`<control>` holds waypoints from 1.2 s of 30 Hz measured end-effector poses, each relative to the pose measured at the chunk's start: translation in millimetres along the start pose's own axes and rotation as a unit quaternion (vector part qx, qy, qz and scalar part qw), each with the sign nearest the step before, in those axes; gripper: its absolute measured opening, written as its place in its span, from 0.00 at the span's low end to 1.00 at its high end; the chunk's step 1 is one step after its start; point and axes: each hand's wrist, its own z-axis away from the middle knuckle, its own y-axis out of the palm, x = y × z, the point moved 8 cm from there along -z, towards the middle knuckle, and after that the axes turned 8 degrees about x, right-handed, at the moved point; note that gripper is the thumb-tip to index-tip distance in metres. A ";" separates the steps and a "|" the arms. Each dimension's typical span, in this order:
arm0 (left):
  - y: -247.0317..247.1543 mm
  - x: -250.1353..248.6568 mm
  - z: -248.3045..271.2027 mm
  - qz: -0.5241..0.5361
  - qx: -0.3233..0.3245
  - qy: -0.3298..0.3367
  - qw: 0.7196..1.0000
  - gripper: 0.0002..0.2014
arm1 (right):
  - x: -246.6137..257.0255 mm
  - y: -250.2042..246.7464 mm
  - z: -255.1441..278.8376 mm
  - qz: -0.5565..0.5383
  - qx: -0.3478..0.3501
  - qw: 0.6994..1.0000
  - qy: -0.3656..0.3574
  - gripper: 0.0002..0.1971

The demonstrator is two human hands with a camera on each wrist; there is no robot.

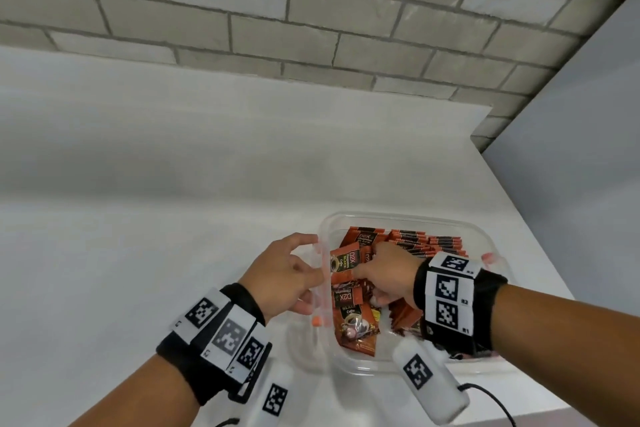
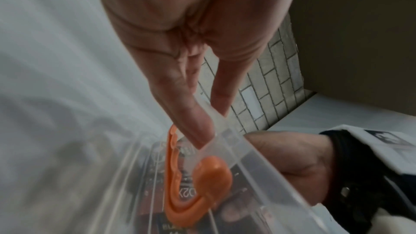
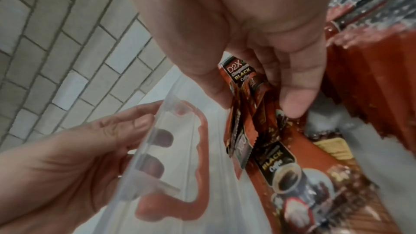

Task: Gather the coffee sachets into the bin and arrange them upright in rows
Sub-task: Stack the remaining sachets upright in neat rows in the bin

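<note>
The left hand [image 1: 281, 274] grips the left rim of the clear bin [image 1: 360, 218] beside its orange latch [image 2: 180, 181]. The right hand [image 1: 388, 274], inside the bin, pinches several coffee sachets [image 3: 245, 113]. Upright rows of sachets [image 1: 427, 243] fill the far side; loose sachets [image 1: 349, 312] lie flat near the front. The bin sits on a white counter [image 1: 138, 218] below a brick wall [image 1: 242, 10].

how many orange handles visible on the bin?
2. One orange handle sits on the left wall of the clear bin, where the left hand grips the rim; the other peeks out at the right wall behind the right wrist. Partly hidden.
</note>
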 end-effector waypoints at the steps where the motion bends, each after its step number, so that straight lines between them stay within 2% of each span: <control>1: -0.2 0.1 -1.0 -0.001 0.003 0.000 1.000 0.26 | -0.1 -0.8 -0.4 0.003 -0.003 1.000 0.009 0.09; 3: -0.1 0.4 -3.4 0.000 0.008 0.000 1.000 0.26 | 4.4 0.6 0.0 0.001 0.006 1.000 0.008 0.11; 5: 0.9 0.5 -4.7 -0.001 0.011 0.001 1.000 0.26 | 7.4 1.8 -0.8 -0.001 0.013 1.000 -0.001 0.23; 6: 1.0 0.5 -5.2 -0.001 0.014 0.003 1.000 0.26 | 8.2 2.1 -0.6 0.000 0.012 1.000 -0.001 0.25; 10: 1.0 2.5 -6.4 -0.001 0.024 0.006 1.000 0.27 | 5.6 3.5 -6.4 -0.013 0.001 1.000 0.018 0.16; 13: 0.1 3.0 -6.9 -0.003 0.028 0.006 1.000 0.27 | 4.8 10.3 -9.9 -0.058 0.010 0.997 0.041 0.18; 16: -0.4 2.3 -8.2 0.001 0.036 0.007 0.999 0.26 | 10.2 20.7 -15.3 -0.091 0.040 0.995 0.024 0.21; 21: -0.1 2.6 -9.9 0.010 0.047 0.009 0.999 0.25 | 18.3 31.9 -18.9 -0.088 0.088 0.992 0.003 0.14; 26: -2.6 1.9 -10.6 -0.006 0.043 0.011 0.999 0.24 | 13.5 20.2 -11.7 -0.092 0.088 0.992 0.012 0.13; 29: -7.2 -2.2 -9.0 -0.065 0.010 0.022 0.998 0.24 | 12.8 3.0 3.7 -0.103 0.098 0.990 -0.015 0.13; 32: -15.4 -20.3 -3.1 -0.135 -0.059 0.072 0.986 0.24 | 15.7 -19.0 20.0 -0.182 0.118 0.973 -0.081 0.20; 34: -19.0 -45.1 7.7 -0.128 -0.108 0.134 0.977 0.19 | 19.8 -38.9 34.5 -0.234 0.110 0.957 -0.134 0.23; 36: -11.4 -68.9 14.8 -0.067 -0.108 0.183 0.975 0.18 | 25.4 -53.9 52.0 -0.277 0.111 0.934 -0.197 0.25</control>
